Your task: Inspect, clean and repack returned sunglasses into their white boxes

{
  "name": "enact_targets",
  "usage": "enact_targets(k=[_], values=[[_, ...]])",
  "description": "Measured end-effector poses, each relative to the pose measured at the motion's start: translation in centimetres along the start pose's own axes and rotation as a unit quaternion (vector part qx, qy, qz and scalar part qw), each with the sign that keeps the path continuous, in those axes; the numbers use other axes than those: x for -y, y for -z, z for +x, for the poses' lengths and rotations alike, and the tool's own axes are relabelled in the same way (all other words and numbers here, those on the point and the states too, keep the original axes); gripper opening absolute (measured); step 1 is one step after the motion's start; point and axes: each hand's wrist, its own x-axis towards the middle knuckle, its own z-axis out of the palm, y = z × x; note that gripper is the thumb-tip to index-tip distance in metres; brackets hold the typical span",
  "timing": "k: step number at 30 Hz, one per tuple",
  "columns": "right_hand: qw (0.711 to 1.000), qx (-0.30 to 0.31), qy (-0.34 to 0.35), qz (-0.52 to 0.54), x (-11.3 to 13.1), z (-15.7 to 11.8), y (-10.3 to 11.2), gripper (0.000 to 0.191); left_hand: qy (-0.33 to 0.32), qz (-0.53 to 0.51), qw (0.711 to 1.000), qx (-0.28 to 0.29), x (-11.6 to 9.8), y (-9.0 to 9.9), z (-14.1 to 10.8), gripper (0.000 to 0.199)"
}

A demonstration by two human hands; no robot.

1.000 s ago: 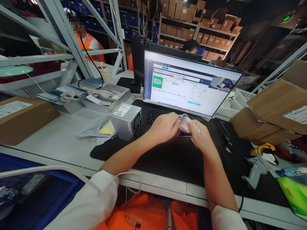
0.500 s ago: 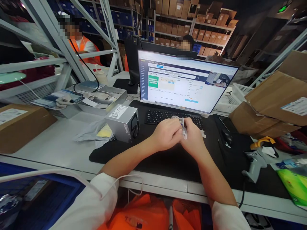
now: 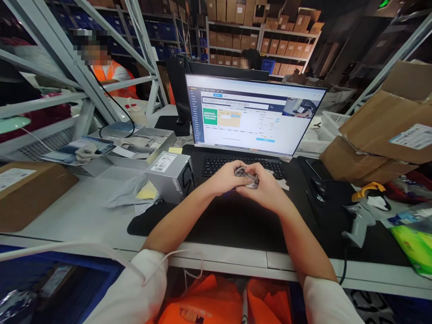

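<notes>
Both of my hands meet over the front of the keyboard (image 3: 211, 165). Between them is a small, rounded grey-white bundle (image 3: 249, 176), crumpled like thin plastic; what it is exactly I cannot make out. My left hand (image 3: 224, 179) closes on its left side, thumb across it. From the right, my right hand (image 3: 265, 183) curls its fingers and thumb round the same bundle. A scrap of white material (image 3: 282, 183) lies just beyond my right hand. Left of my hands stands a grey printed box (image 3: 171, 177) with a white label on top.
Behind the keyboard stands a lit monitor (image 3: 249, 117). Cardboard boxes (image 3: 381, 121) are stacked at right, near a mouse (image 3: 317, 186) and a grey barcode scanner (image 3: 359, 225). At left are grey plastic wrapping (image 3: 124, 192), an open grey box (image 3: 165, 139) and a brown carton (image 3: 37, 191). Co-workers are beyond.
My hands have turned and opened outward a little, so more of the grey-white bundle shows between them. The whole view has shifted slightly.
</notes>
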Motion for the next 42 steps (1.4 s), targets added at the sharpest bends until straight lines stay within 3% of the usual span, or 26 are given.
enact_targets(k=[4, 7, 10, 14, 17, 21, 25, 28, 30, 33, 37, 42], values=[[0.999, 0.035, 0.035, 0.018, -1.2, -0.4, 2.4, 0.062, -0.004, -0.062, 0.997, -0.035, 1.0, 0.1, 0.8, 0.032], [1.000, 0.029, 0.007, -0.007, -2.2, -0.6, 4.0, 0.071, -0.025, -0.104, 0.992, -0.069, 1.3, -0.2, 1.2, 0.033], [0.994, 0.062, -0.045, -0.078, -2.3, -0.5, 4.4, 0.056, -0.037, -0.115, 0.987, -0.102, 1.3, -1.0, 1.3, 0.029], [0.985, 0.101, -0.063, -0.125, -0.9, -0.4, 3.6, 0.035, -0.058, -0.092, 0.985, -0.136, 0.7, -1.9, 0.6, 0.022], [0.983, 0.066, -0.073, -0.157, 0.0, -0.6, 3.0, 0.027, -0.063, -0.085, 0.988, -0.112, 0.3, -2.3, -0.2, 0.024], [0.982, 0.035, -0.066, -0.173, 0.1, -0.7, 2.5, 0.029, -0.092, -0.017, 0.991, -0.099, 0.8, -2.7, -0.5, 0.048], [0.995, 0.046, -0.052, -0.072, -0.7, -0.3, 2.7, 0.021, -0.081, -0.037, 0.993, -0.071, 1.6, -2.0, 0.3, 0.056], [0.993, 0.069, -0.059, 0.074, -1.2, -0.3, 3.6, 0.027, -0.108, 0.063, 0.991, -0.040, 1.4, -1.4, 0.5, 0.047], [0.975, 0.082, -0.079, 0.188, -1.3, -0.5, 4.2, 0.037, -0.116, 0.134, 0.984, -0.026, 0.9, -1.4, 0.2, 0.039], [0.942, 0.066, -0.097, 0.314, -1.1, -0.9, 4.6, 0.035, -0.111, 0.196, 0.974, -0.035, 0.0, -2.1, -0.7, 0.039], [0.905, -0.002, -0.078, 0.418, -0.3, -0.9, 3.5, 0.030, -0.111, 0.275, 0.953, -0.068, -0.8, -2.8, -1.8, 0.040], [0.850, -0.096, -0.044, 0.516, 1.0, -0.4, 2.5, 0.027, -0.083, 0.335, 0.935, -0.084, -1.0, -2.3, -2.0, 0.039]])
